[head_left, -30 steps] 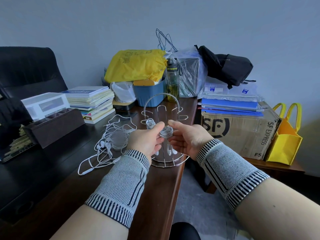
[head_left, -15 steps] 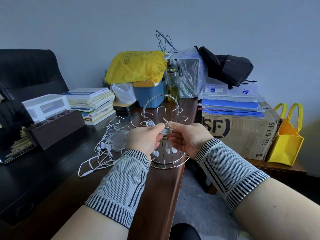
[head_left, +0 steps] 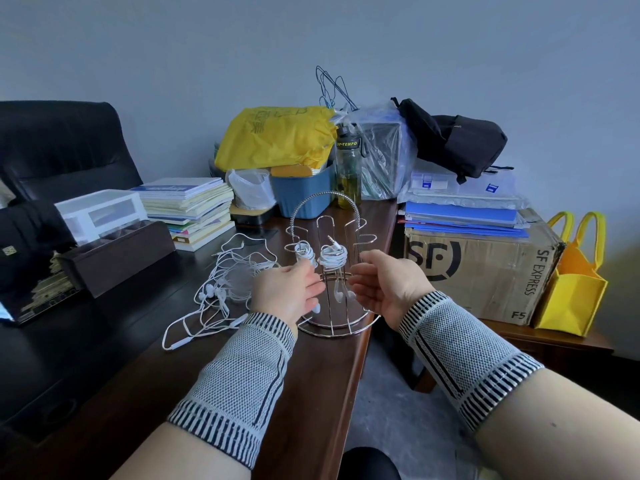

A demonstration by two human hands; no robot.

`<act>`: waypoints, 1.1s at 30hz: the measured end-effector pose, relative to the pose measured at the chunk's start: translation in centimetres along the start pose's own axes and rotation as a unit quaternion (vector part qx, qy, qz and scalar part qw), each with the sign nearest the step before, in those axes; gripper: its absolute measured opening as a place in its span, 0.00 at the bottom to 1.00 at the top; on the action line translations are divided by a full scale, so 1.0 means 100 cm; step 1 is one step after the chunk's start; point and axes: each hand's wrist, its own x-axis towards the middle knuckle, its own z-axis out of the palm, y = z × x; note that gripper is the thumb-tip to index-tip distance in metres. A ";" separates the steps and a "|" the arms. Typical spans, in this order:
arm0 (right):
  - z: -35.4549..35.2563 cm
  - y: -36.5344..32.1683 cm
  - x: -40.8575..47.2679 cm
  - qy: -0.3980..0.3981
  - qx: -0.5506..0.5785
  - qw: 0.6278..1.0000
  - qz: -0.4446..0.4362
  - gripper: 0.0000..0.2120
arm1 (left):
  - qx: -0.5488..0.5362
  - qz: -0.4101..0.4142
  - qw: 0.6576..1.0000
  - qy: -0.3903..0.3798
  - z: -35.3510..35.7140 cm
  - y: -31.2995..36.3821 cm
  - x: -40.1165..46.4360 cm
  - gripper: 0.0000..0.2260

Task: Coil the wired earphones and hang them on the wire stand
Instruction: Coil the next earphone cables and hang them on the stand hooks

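Just in front of the wire stand (head_left: pixel 332 271), both hands hover with fingers relaxed and spread, holding nothing: the left hand (head_left: pixel 287 292) at the stand's left, the right hand (head_left: pixel 388 284) at its right. Between them a coiled earphone bundle (head_left: pixel 333 257) hangs on the stand, its earbuds dangling below; a second coil (head_left: pixel 305 252) hangs just left of it. Left of the stand, a tangle of loose earphones (head_left: pixel 221 285) lies on the dark desk (head_left: pixel 104 341). Behind the stand stands a blue bin (head_left: pixel 301 192).
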 end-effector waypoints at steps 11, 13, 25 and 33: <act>-0.018 0.020 0.015 0.107 -0.427 0.879 -0.183 0.17 | 0.393 0.095 0.913 0.053 -0.029 -0.032 0.027 0.09; -0.018 0.025 0.015 0.119 -0.450 0.859 -0.213 0.17 | 0.439 0.116 0.889 0.055 -0.032 -0.037 0.028 0.09; 0.012 0.012 0.017 0.151 -0.270 0.911 -0.274 0.24 | 0.107 0.014 0.994 0.023 0.004 -0.018 0.016 0.14; 0.013 0.008 0.021 0.077 -0.206 0.963 -0.157 0.25 | 0.091 0.005 0.996 0.018 0.010 -0.007 0.012 0.19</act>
